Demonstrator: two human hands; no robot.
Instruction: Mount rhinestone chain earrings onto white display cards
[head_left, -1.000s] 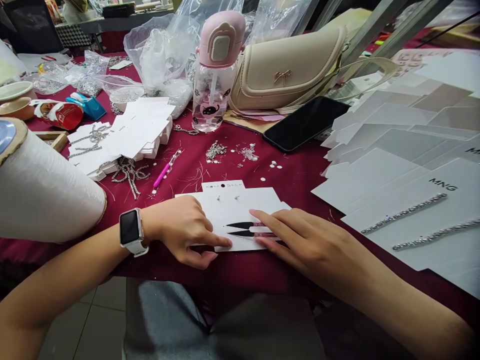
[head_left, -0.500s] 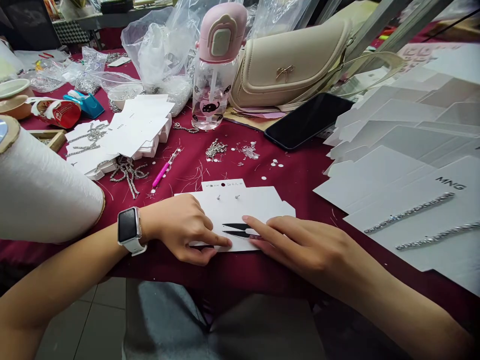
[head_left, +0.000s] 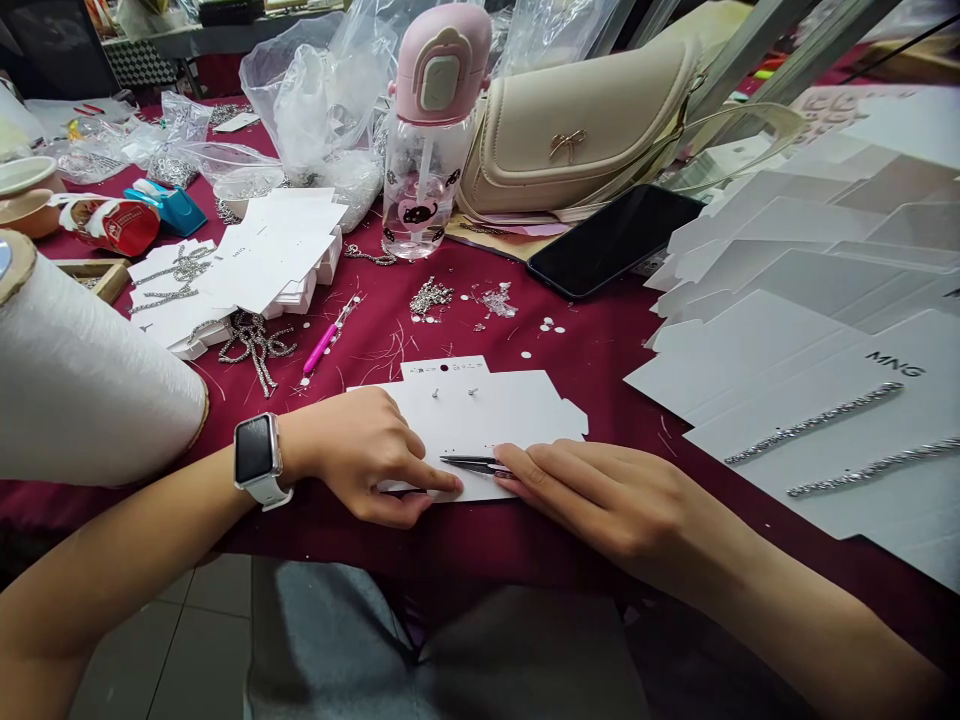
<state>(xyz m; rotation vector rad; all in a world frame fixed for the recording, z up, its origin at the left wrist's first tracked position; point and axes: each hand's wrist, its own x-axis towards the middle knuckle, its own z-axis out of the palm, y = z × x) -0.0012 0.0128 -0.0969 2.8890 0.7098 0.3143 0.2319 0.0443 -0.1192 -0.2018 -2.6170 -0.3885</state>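
Note:
A white die-cut card with small metal studs near its top lies flat on the dark red tablecloth. My left hand rests on its lower left part, with the index fingertip pressed on the card. My right hand lies at the card's lower right edge, shut on small black-bladed thread snips. Only their closed black tips show, pointing left across the card; the handles are hidden under my fingers. A smartwatch sits on my left wrist.
Stacks of white cards, some with rhinestone chains, fill the right. Behind stand a pink-lidded water bottle, a cream handbag and a black phone. A large white spool lies at the left.
The snips have drawn rightward into my right hand, which has slid lower on the card. Less of the blades shows now. My left hand has barely moved.

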